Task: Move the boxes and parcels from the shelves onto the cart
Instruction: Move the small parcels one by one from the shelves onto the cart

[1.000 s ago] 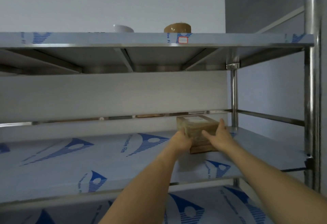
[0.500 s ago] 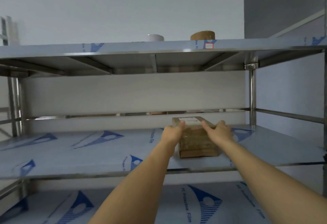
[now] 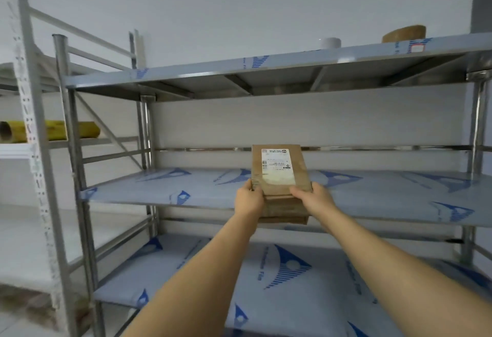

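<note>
A brown cardboard box (image 3: 279, 177) with a white shipping label on top is lifted at the front edge of the middle steel shelf (image 3: 386, 198). My left hand (image 3: 249, 199) grips its near left corner and my right hand (image 3: 312, 198) grips its near right corner. The box tilts with its far end raised, and its near end hangs past the shelf edge. Both forearms reach in from the bottom of the view. No cart is in sight.
A white tape roll (image 3: 330, 43) and a brown roll (image 3: 404, 34) sit on the top shelf (image 3: 292, 63). The lower shelf (image 3: 186, 283) carries blue-printed film. A second rack on the left holds a yellow cardboard tube (image 3: 57, 130). Steel uprights (image 3: 77, 177) frame the bays.
Both hands have drawn the box from the back of the middle shelf to its front edge and raised it. My view has swung left, so the left rack shows now.
</note>
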